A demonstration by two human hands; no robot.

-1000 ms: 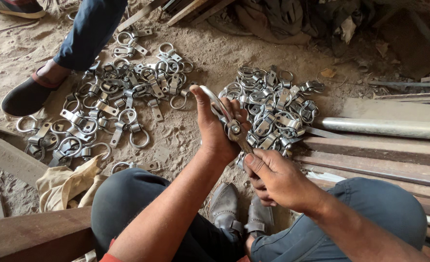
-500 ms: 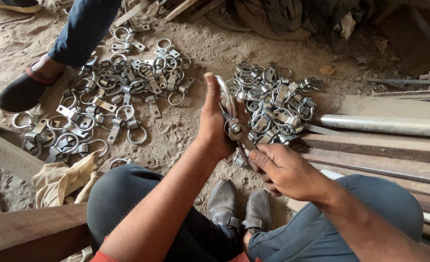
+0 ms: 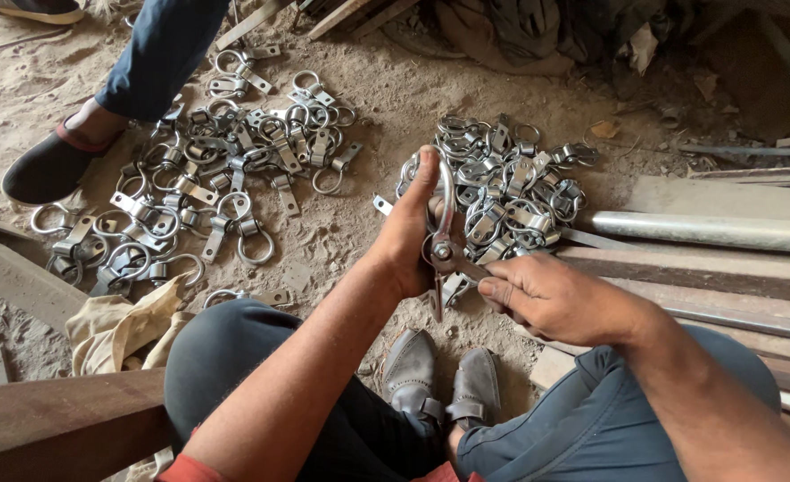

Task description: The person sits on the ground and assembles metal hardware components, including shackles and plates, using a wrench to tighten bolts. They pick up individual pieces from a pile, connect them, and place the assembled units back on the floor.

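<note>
Between both hands (image 3: 413,228) (image 3: 546,299), 1 metal ring clamp (image 3: 444,245).

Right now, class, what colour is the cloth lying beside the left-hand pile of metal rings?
Pale beige cloth, seen best in the head view.

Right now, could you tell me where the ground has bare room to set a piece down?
Bare sandy ground runs between the left pile of ring fittings and the right pile. More lies behind both piles, near the rags. It is crowded around the left hand and right hand gripping a fitting, and by the metal bars.
</note>
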